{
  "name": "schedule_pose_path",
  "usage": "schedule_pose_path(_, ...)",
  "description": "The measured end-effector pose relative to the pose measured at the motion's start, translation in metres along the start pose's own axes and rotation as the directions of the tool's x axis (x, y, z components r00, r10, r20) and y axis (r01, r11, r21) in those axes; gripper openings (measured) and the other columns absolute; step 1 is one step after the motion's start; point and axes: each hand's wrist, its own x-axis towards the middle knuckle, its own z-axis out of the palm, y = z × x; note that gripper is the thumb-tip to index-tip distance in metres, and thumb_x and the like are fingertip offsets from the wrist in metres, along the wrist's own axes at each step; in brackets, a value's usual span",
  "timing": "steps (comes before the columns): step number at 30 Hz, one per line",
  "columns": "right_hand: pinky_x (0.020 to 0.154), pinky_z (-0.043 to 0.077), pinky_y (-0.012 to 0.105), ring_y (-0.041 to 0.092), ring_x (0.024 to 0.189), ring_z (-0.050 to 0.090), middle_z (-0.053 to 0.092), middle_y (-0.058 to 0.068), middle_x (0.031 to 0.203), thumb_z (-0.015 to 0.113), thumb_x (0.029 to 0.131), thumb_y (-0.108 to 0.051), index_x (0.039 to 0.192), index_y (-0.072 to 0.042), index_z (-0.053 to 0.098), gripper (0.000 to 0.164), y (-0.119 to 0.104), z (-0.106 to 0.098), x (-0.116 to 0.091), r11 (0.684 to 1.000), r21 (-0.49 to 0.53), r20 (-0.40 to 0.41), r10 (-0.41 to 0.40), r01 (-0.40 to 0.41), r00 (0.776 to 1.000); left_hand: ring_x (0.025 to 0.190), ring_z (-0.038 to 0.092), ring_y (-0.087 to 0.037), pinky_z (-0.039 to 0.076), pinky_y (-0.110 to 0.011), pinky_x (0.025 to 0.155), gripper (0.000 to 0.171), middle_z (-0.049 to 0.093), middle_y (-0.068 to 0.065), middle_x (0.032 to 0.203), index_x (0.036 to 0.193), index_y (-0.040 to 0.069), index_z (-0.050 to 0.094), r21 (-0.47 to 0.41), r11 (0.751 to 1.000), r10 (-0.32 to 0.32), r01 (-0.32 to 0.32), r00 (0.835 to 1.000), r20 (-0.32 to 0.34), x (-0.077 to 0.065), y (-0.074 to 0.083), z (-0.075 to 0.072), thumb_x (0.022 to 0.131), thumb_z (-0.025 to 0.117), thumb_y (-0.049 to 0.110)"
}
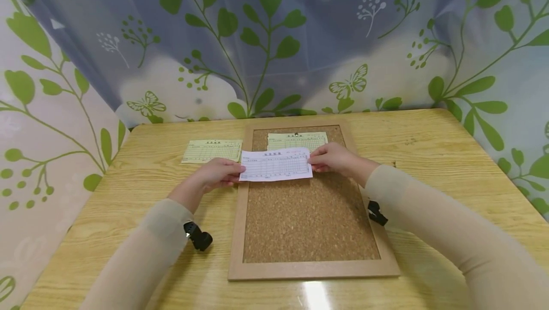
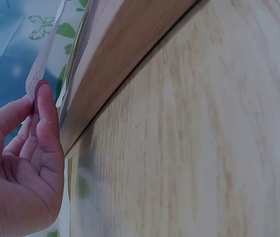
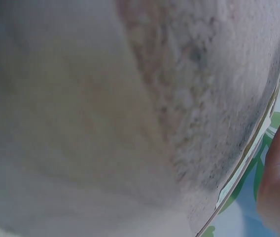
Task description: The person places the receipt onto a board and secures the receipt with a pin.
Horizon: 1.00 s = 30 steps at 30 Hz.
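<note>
Over the corkboard [image 1: 306,224], left hand [image 1: 216,173] and right hand [image 1: 333,158] are pinching a white slip [image 1: 275,165] (positioning it, seemingly). Next move is probably calling for level lowering.

The white slip [image 1: 274,169] hides the bottom of the pinned slip [image 1: 296,142]. Their smaller words are too tiny to read. In the right wrist view, the edge cuts off the right hand [image 3: 279,185] and the board [image 3: 184,74] is blurry.
</note>
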Motion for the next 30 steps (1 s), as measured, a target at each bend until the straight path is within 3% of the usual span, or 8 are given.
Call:
schedule_pose_path(19,0.064,0.05,0.02,0.006,0.067,0.056,0.06,0.003,0.077,0.057,0.092,-0.004,0.11,0.015,0.055,0.026,0.009,-0.014,-0.003,1.0,-0.016,0.007,-0.012,0.012,1.0,0.066,0.061,-0.01,0.045,-0.019,0.055,0.024,0.065,-0.003,0.078,0.105,-0.003,0.061,0.023,1.0,-0.018,0.018,1.0,0.008,0.005,0.009,0.016,0.091,0.062,0.017)
schedule_pose_path(30,0.064,0.049,0.019,0.006,0.067,0.055,0.059,0.002,0.076,0.055,0.093,-0.003,0.111,0.016,0.054,0.026,0.011,-0.02,-0.01,1.0,-0.001,0.016,-0.009,0.009,1.0,0.065,0.061,-0.01,0.044,-0.02,0.055,0.023,0.065,-0.004,0.073,0.101,-0.002,0.063,0.082,0.997,-0.002,0.0,1.0,0.025,0.005,0.013,0.021,0.091,0.063,0.019)
